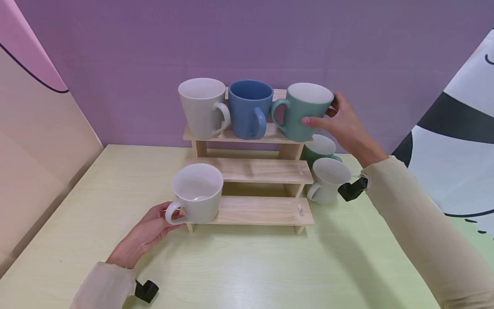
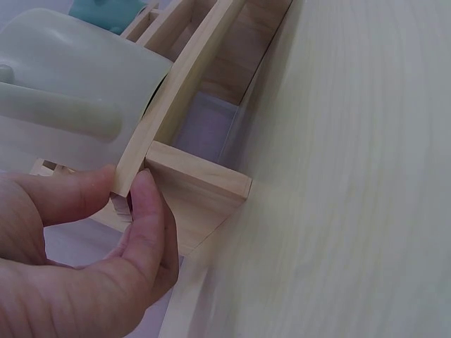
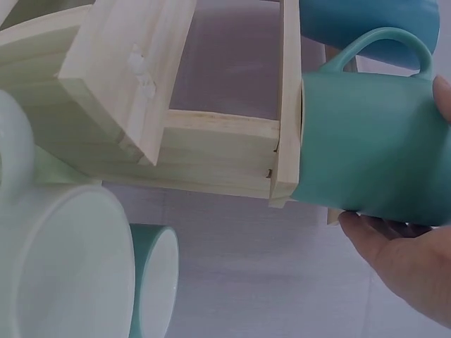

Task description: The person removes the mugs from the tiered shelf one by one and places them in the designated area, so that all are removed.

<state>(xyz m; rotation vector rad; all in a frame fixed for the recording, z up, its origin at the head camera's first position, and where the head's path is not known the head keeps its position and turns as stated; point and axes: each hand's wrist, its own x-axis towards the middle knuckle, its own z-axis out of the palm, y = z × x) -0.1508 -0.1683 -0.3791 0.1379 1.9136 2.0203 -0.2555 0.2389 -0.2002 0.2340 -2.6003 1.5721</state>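
Observation:
My right hand (image 1: 347,128) holds a green mug (image 1: 295,116) with a white inside at the right end of the top tier of a three-tier wooden rack (image 1: 266,170). Its thumb lies on the front and its fingers go round the right side; the handle points left. In the right wrist view the mug's base is against the top board (image 3: 289,105). My left hand (image 1: 144,234) pinches the left end of the lowest board (image 2: 151,130) between thumb and finger. Just above it, a white mug (image 1: 198,201) stands on that tier, its handle towards the hand.
A white mug (image 1: 198,109) and a blue mug (image 1: 247,103) stand left of the green one on the top tier. On the table (image 1: 247,266), right of the rack, are another white mug (image 1: 328,189) and a second green mug (image 1: 318,148). A purple backdrop (image 1: 254,38) rises behind.

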